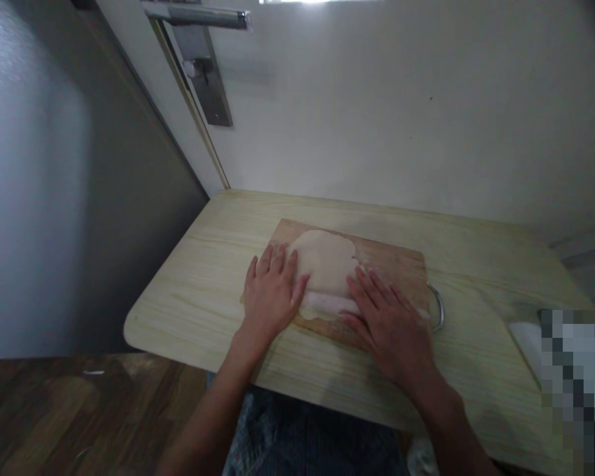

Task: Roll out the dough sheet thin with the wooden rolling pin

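Observation:
A thin, pale sheet of dough [324, 261] lies spread on a wooden cutting board [396, 264]. Across its near part runs a light rolling pin [331, 304], dusted pale, with both ends covered by my hands. My left hand [274, 287] rests palm down over the pin's left end, fingers stretched forward along the dough's left edge. Over the right end, my right hand [389, 320] lies flat with its fingers extended, their tips at the dough's right edge. Neither hand has its fingers wrapped around the pin.
The board has a metal handle [441, 307] on its right. It lies on a light wood-grain table [188, 284] against a white door [377, 119] with a metal lever handle [208, 16]. A blurred-out object [580, 370] stands at the right. Dark wooden floor [79, 410] shows lower left.

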Tool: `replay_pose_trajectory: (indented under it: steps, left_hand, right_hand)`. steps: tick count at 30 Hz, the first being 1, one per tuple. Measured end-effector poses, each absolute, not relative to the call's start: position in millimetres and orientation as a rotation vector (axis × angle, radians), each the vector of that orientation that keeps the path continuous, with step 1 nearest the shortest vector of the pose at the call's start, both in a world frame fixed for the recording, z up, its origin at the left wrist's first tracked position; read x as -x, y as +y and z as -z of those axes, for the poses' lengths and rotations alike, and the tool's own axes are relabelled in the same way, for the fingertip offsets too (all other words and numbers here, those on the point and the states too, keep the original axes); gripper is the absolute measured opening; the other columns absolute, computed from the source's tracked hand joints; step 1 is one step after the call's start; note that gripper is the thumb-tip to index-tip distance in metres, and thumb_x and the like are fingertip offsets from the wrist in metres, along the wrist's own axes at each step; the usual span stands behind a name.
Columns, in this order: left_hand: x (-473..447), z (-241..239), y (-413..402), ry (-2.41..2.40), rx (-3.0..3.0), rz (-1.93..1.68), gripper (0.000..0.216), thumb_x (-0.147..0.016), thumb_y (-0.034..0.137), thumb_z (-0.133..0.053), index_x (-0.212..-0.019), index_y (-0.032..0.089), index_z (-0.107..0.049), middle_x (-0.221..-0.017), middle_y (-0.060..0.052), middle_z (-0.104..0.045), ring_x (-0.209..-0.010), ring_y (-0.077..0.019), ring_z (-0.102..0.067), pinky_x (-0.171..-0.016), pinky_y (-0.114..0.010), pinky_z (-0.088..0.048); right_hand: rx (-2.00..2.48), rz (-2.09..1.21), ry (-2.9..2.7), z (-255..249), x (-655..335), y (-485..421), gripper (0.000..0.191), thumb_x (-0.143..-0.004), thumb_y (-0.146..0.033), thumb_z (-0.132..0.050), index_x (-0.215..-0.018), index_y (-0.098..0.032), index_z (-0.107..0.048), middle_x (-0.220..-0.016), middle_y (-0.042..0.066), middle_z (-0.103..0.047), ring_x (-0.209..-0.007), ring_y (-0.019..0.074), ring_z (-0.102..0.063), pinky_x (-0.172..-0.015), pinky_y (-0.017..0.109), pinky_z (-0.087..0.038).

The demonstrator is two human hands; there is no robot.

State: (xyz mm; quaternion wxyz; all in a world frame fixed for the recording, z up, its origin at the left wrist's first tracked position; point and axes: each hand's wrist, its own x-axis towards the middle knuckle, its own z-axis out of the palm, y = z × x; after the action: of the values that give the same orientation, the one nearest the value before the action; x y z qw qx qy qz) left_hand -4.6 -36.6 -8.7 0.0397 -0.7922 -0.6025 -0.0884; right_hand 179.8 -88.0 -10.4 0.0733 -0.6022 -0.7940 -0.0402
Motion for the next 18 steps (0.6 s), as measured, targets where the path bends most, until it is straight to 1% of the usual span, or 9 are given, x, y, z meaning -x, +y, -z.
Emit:
replay_pose_trajectory:
  steps: [4, 7, 9, 12, 14, 18]
  left_hand:
    - [0.3, 6.0, 0.1, -1.845, 2.519, 0.285, 0.053, -0.088, 0.047, -0.015, -0.127, 0.019, -0.037, -0.134, -0.008, -0.038, -0.124, -0.0245, -0.03, -0.099, -0.04, -0.028]
    - [-6.9, 2.2, 33.3, -1.863, 2.618, 0.229, 0.053, -0.088, 0.047, -0.012, -0.124, 0.018, -0.04, -0.132, -0.009, -0.039, -0.121, -0.0255, -0.034, -0.096, -0.041, -0.031]
    - [-12.2, 0.4, 47.3, -1.897, 2.663, 0.163, 0.053, -0.088, 0.046, -0.012, -0.124, 0.018, -0.039, -0.133, -0.011, -0.037, -0.122, -0.0278, -0.033, -0.094, -0.044, -0.032]
    - [-17.2, 0.5, 53.1, -1.988, 2.642, 0.089, 0.058, -0.087, 0.049, -0.013, -0.131, 0.016, -0.028, -0.139, -0.014, -0.027, -0.127, -0.0313, -0.021, -0.097, -0.047, -0.026]
    - [-17.0, 2.2, 49.7, -2.009, 2.626, 0.055, 0.061, -0.086, 0.051, -0.012, -0.135, 0.016, -0.019, -0.141, -0.013, -0.02, -0.129, -0.0308, -0.013, -0.1, -0.048, -0.02]
    - [-8.8, 6.3, 36.0, -1.963, 2.666, 0.015, 0.066, -0.083, 0.058, -0.007, -0.137, 0.019, -0.009, -0.144, -0.009, -0.013, -0.13, -0.0284, -0.008, -0.101, -0.049, -0.017]
  right_hand:
    - [1.824, 0.017, -2.379, 5.1, -182.3, -68.4, 0.056, -0.088, -0.047, -0.02, -0.128, -0.011, -0.038, -0.135, 0.012, -0.034, -0.124, 0.0244, -0.029, -0.095, 0.041, -0.034]
    - [1.829, 0.0, -2.39, 1.6, -187.1, -49.2, 0.057, -0.088, -0.047, -0.02, -0.127, -0.01, -0.039, -0.134, 0.014, -0.035, -0.125, 0.0244, -0.028, -0.097, 0.041, -0.031]
    - [1.84, -0.012, -2.398, 1.7, -190.0, -42.5, 0.058, -0.088, -0.047, -0.018, -0.127, -0.009, -0.039, -0.134, 0.015, -0.035, -0.125, 0.0247, -0.027, -0.098, 0.042, -0.029]
    - [1.859, -0.024, -2.402, 4.0, -191.9, -42.1, 0.06, -0.088, -0.048, -0.015, -0.128, -0.009, -0.037, -0.136, 0.015, -0.033, -0.126, 0.0251, -0.026, -0.098, 0.044, -0.028]
    - [1.873, -0.004, -2.408, 5.0, -191.5, -45.6, 0.061, -0.087, -0.05, -0.014, -0.128, -0.01, -0.037, -0.136, 0.015, -0.033, -0.126, 0.0252, -0.025, -0.098, 0.045, -0.027]
    - [1.838, 0.072, -2.441, 3.8, -187.9, -53.8, 0.064, -0.086, -0.052, -0.013, -0.127, -0.009, -0.038, -0.136, 0.016, -0.032, -0.127, 0.0257, -0.024, -0.099, 0.047, -0.024]
